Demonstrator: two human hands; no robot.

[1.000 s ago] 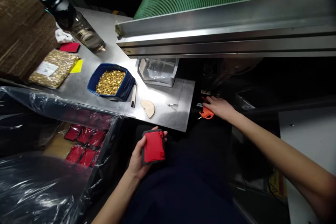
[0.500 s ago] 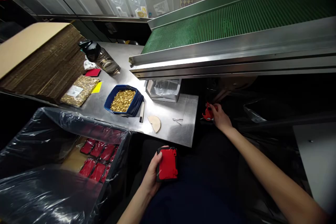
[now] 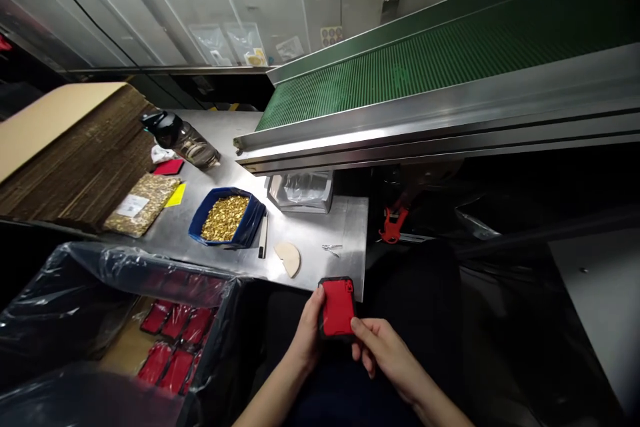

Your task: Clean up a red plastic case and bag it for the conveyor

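A flat red and black case (image 3: 338, 307) with rounded corners is held over my lap, red face up. My left hand (image 3: 309, 328) grips its left edge, thumb on the near side of the rim and the other fingers hidden beneath. At the lower right corner my right hand (image 3: 381, 347) pinches the case between thumb and curled fingers. Whether a small part is under that thumb, I cannot tell. An orange-red plastic piece (image 3: 393, 225) lies beyond the table's right edge, away from both hands.
On the metal table (image 3: 350, 217) are a blue bin (image 3: 197, 225) of gold-coloured pieces, a white tray (image 3: 320, 200), a cutter-like tool (image 3: 263, 237), a wooden disc (image 3: 289, 260) and a bottle (image 3: 193, 143). A plastic-lined box (image 3: 235, 293) holds wrapped red cases. Overhead runs a green conveyor (image 3: 350, 90).
My right hand has left the orange-red piece and come over to the case's lower right corner. The case, in my left hand, has shifted slightly right. The view has tilted up.
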